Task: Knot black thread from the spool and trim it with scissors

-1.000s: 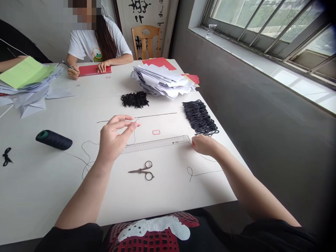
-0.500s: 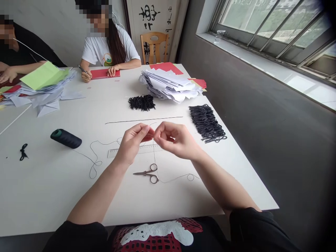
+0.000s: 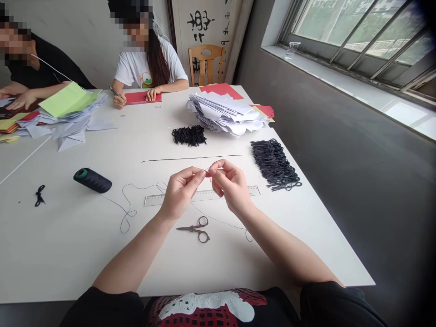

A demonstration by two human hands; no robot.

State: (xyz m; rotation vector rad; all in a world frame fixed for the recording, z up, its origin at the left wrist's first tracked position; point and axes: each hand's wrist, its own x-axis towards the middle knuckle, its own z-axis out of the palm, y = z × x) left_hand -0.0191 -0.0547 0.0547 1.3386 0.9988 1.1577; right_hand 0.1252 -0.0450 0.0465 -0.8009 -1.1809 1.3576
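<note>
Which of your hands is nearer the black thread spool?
Left. The left hand is to the right of the spool, apart from it; the right hand is farther right.

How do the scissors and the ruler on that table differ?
The scissors look like opaque grey metal; the ruler is clear. The scissors have two ring handles; the ruler is a straight, longer strip. The scissors show whole, while the left hand and right hand partly hide the ruler. Both lie on the white table.
</note>
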